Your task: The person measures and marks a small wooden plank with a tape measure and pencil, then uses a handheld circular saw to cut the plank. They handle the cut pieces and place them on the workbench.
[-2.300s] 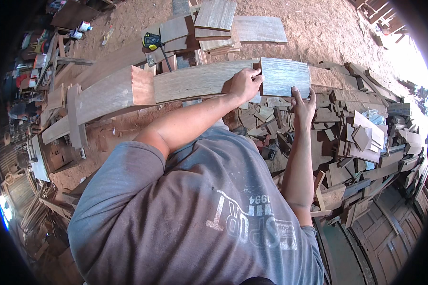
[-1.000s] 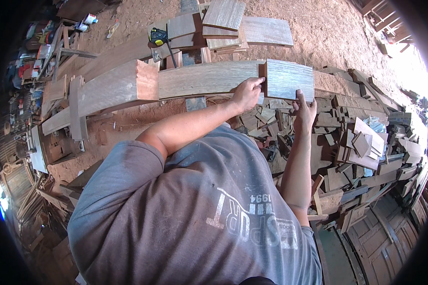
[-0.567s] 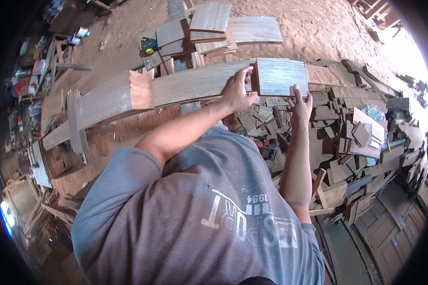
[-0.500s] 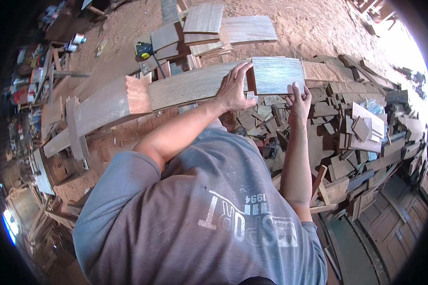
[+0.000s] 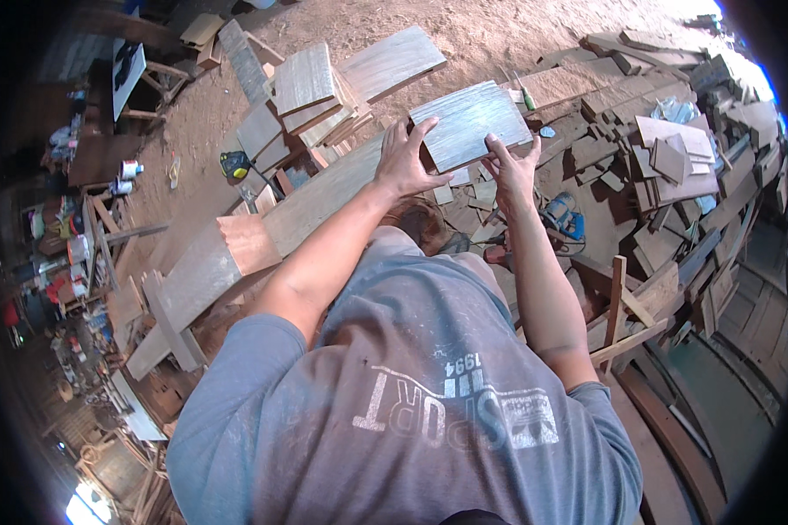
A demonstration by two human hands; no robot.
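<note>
The board (image 5: 470, 125) was between your left hand (image 5: 403, 164) and right hand (image 5: 514, 175), tape measure (image 5: 234, 164) left, wood scraps (image 5: 677, 162) right.

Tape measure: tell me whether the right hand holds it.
No, the right hand holds the rectangular wooden board, and the tape measure lies apart, to the left.

Dirt floor (image 5: 490, 44) (sandy brown), heaped wood offcuts (image 5: 670, 160)
</note>
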